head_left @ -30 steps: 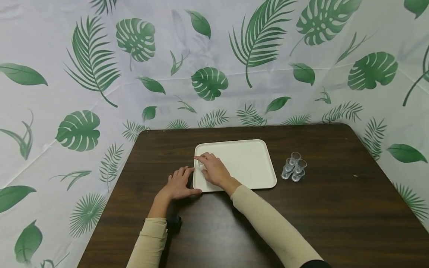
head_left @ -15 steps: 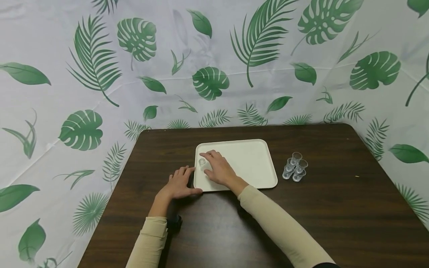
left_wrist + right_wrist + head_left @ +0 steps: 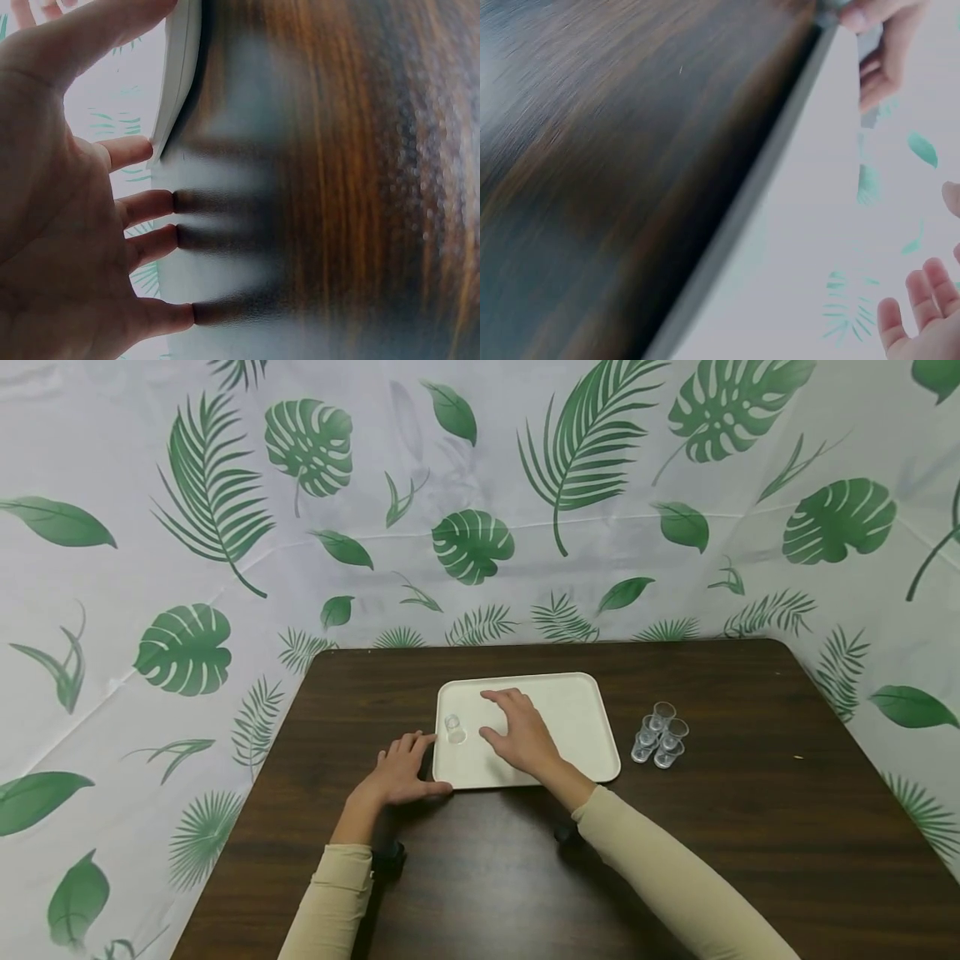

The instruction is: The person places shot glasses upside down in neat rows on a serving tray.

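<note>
A small clear cup [image 3: 452, 723] stands on the left part of the white tray [image 3: 555, 727]. My right hand [image 3: 521, 733] hovers over the tray to the right of this cup, its thumb and fingers spread apart with nothing between them. At the tray's near left corner is my left hand [image 3: 401, 774], thumb and index finger against the rim. In the left wrist view, the other fingertips of the left hand [image 3: 60, 202] rest on the table, fingers extended. Part of the right hand [image 3: 930, 315] shows at the edge of the right wrist view.
Several clear cups [image 3: 660, 735] stand clustered on the dark wooden table [image 3: 735, 827], right of the tray. A white cloth with green leaves [image 3: 480, 460] hangs behind the table's far edge and along its sides.
My right hand has drawn away from the cup and moved right across the tray, leaving the cup in view. The left hand has stayed at the tray's corner.
</note>
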Available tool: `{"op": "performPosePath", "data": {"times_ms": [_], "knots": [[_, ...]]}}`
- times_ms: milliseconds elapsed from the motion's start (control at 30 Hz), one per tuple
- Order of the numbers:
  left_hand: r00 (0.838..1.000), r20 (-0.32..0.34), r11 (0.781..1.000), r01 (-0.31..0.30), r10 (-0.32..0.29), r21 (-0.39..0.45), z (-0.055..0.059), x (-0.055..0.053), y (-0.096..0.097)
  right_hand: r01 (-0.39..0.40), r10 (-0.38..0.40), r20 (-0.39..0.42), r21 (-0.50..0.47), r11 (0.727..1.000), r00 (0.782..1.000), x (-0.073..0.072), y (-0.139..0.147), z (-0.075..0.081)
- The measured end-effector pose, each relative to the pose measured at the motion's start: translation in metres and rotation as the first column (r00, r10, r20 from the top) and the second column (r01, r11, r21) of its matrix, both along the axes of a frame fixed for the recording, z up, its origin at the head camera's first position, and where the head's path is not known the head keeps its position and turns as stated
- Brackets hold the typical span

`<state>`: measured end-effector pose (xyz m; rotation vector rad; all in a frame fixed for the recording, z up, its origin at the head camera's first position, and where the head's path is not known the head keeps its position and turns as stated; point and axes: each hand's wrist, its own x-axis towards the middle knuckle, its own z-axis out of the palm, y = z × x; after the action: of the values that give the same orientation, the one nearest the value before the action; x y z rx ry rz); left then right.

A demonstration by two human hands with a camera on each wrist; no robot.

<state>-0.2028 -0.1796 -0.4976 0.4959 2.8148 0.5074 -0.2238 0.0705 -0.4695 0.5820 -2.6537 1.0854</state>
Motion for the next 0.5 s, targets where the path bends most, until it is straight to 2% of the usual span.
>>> {"op": "performPosePath", "data": {"times_ms": [67,233,333,500], "knots": [[1.0,0.0,1.0,0.005,-0.005,0.004,-0.001,0.0,0.0,0.029,-0.03,-0.01,-0.032,0.999,1.0,0.004,0.012,0.005],[1.0,0.008,1.0,0.011,-0.011,0.01,-0.002,0.002,0.0,0.093,-0.105,-0.095,-0.131,0.987,0.99,0.01,0.056,0.012],[1.0,0.011,1.0,0.006,-0.006,0.008,-0.001,0.002,-0.001,0.144,-0.168,-0.129,-0.18,0.973,0.977,0.009,0.086,0.018],[1.0,0.011,1.0,0.005,-0.005,0.006,-0.002,0.0,-0.003,0.245,-0.28,-0.131,-0.232,0.941,0.951,0.009,0.133,0.029]]}}
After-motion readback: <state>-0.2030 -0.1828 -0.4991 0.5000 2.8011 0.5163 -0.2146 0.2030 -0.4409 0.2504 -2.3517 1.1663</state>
